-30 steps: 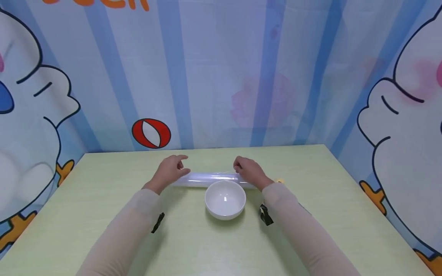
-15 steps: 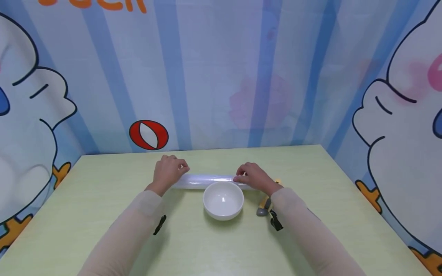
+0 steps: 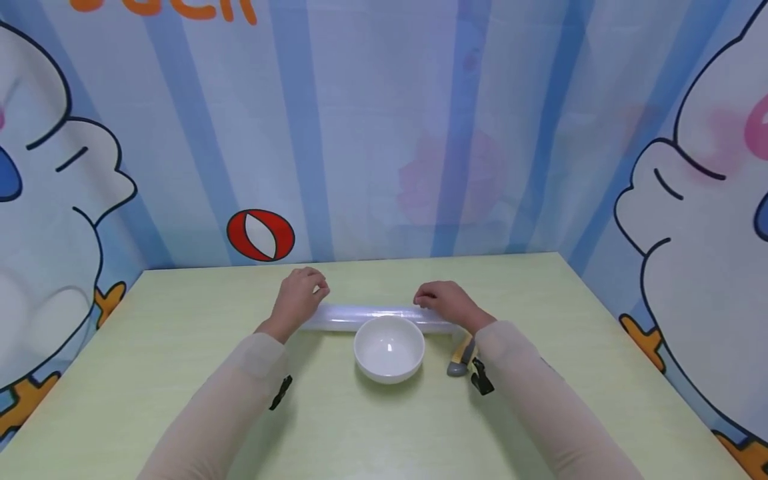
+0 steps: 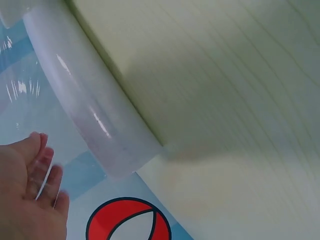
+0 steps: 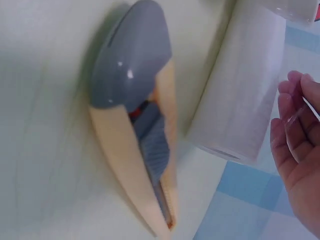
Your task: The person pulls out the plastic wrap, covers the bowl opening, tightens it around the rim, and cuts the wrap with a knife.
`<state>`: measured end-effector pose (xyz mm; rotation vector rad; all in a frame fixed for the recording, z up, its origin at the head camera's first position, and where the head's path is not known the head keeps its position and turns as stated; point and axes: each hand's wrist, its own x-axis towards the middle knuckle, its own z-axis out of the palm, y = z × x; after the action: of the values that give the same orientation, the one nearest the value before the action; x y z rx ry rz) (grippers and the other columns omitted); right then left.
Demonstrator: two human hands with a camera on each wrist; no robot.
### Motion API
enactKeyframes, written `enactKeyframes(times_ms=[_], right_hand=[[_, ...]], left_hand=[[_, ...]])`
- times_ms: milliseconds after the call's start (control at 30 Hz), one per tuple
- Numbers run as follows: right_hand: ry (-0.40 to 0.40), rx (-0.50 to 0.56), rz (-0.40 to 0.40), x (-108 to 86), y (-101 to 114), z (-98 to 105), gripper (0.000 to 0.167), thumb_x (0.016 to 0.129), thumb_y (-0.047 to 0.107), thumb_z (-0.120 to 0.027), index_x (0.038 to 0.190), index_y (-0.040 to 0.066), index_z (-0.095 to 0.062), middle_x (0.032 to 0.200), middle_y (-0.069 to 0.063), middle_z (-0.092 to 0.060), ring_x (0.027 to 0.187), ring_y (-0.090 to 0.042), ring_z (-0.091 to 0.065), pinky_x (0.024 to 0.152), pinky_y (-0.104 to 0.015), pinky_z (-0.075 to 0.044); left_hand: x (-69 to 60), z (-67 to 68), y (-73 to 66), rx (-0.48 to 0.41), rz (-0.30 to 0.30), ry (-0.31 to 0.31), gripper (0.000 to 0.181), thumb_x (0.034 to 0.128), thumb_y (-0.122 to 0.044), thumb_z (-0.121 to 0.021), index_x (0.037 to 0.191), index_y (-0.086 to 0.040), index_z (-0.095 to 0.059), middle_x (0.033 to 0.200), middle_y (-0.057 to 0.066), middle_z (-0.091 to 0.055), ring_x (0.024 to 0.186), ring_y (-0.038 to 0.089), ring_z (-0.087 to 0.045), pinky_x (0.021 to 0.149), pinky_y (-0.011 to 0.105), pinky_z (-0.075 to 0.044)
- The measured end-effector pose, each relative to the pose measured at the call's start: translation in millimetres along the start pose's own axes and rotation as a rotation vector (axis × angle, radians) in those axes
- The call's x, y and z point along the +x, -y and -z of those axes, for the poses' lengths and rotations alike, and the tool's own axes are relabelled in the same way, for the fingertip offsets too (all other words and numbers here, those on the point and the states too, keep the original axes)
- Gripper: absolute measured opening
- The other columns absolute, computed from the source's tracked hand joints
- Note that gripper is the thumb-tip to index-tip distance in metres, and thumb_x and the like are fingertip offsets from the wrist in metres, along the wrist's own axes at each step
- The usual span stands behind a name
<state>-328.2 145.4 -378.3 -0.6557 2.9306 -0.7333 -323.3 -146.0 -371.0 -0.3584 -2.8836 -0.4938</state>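
1. Film roll (image 3: pixel 378 311), head view: glossy plastic cylinder lying on pale wood-grain table (image 3: pixel 120 373), just behind round white bowl (image 3: pixel 389 347); orange letters (image 3: pixel 192 8) on striped backdrop (image 3: pixel 372 133) cut off at top, can't read word; L hand (image 3: pixel 300 295) & R hand (image 3: pixel 447 300) near roll's two ends
2. L wrist view: roll smooth, translucent, w/ streaky glints; thumb & index tips together, pinching clear film (image 4: pixel 20 90), other fingers loosely bent
3. R wrist view: thumb & fingertips pinch film too; hollow-ended roll close by; utility knife (image 5: pixel 117 145) on table, yellow plastic body, grey rounded cap, ribbed slider
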Motion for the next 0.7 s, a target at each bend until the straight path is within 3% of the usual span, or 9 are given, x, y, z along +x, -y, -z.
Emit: enactKeyframes(times_ms=[133, 233, 433, 700], right_hand=[[-0.007, -0.001, -0.010, 1.2, -0.7, 2.3, 0.016, 0.093, 0.019, -0.054, 0.096, 0.010, -0.067, 0.091, -0.003, -0.067, 0.079, -0.014, -0.057, 0.072, -0.031, -0.048], [-0.017, -0.002, -0.017, 1.8, -0.9, 4.2, 0.018, 0.093, 0.020, -0.053, 0.098, 0.010, -0.067, 0.090, -0.003, -0.067, 0.080, -0.015, -0.058, 0.073, -0.032, -0.048], [-0.039, -0.002, -0.009, 1.7, -1.2, 13.5, 0.021, 0.095, 0.020, -0.050, 0.100, 0.008, -0.066, 0.093, -0.006, -0.068, 0.083, -0.019, -0.060, 0.075, -0.035, -0.049], [-0.050, -0.022, -0.060, 4.2, -4.8, 23.7, 0.023, 0.095, 0.022, -0.049, 0.104, 0.008, -0.066, 0.096, -0.008, -0.067, 0.086, -0.020, -0.061, 0.076, -0.036, -0.049]], left_hand=[[1.6, -2.0, 0.2, -0.107, 0.040, 0.049, 0.013, 0.0918, -0.015, -0.055, 0.096, -0.006, -0.064, 0.095, 0.010, -0.064, 0.088, 0.024, -0.056, 0.084, 0.038, -0.049], [1.6, -2.6, -0.2, -0.138, 0.067, 0.056, 0.014, 0.0923, -0.017, -0.055, 0.099, -0.007, -0.062, 0.090, 0.008, -0.065, 0.081, 0.021, -0.055, 0.080, 0.034, -0.051], [0.6, -0.1, -4.0, -0.139, 0.059, 0.029, 0.015, 0.0917, -0.018, -0.056, 0.101, -0.009, -0.062, 0.089, 0.007, -0.064, 0.080, 0.020, -0.055, 0.078, 0.033, -0.051], [4.1, 1.4, -10.9, -0.154, 0.041, 0.008, 0.016, 0.0919, -0.021, -0.056, 0.103, -0.010, -0.063, 0.088, 0.006, -0.064, 0.079, 0.019, -0.054, 0.078, 0.032, -0.051]])
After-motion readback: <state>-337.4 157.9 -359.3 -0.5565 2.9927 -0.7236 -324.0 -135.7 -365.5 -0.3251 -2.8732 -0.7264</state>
